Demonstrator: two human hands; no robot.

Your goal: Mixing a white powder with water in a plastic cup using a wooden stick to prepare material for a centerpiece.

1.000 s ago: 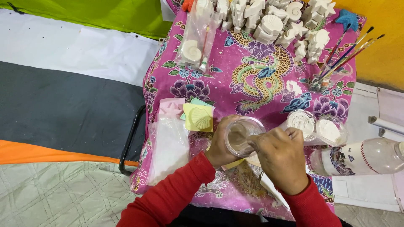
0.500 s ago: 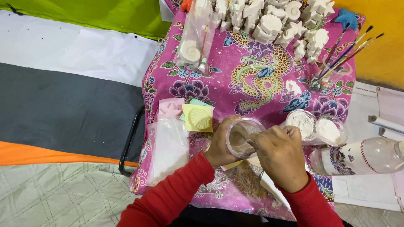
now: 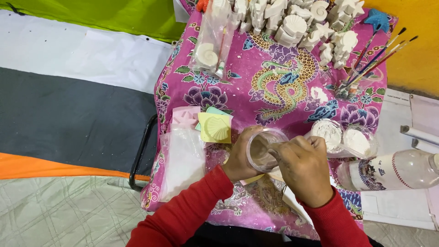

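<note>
A pink patterned cloth (image 3: 274, 87) covers the table. At its near middle, the left hand (image 3: 241, 158) wraps around a clear plastic cup (image 3: 265, 148), holding it tilted. The right hand (image 3: 304, 167), fingers curled, reaches into the cup's mouth from the right; what it pinches is hidden.

White plaster shell figures (image 3: 292, 23), paintbrushes in a jar (image 3: 370, 59), yellow shell mould (image 3: 215, 128), clear plastic bottle (image 3: 393, 170), pink dragon-print cloth (image 3: 279, 82).

Clear glossy plastic cup (image 3: 266, 148), matt chalky plaster shells (image 3: 297, 25), patterned cloth (image 3: 274, 87)
</note>
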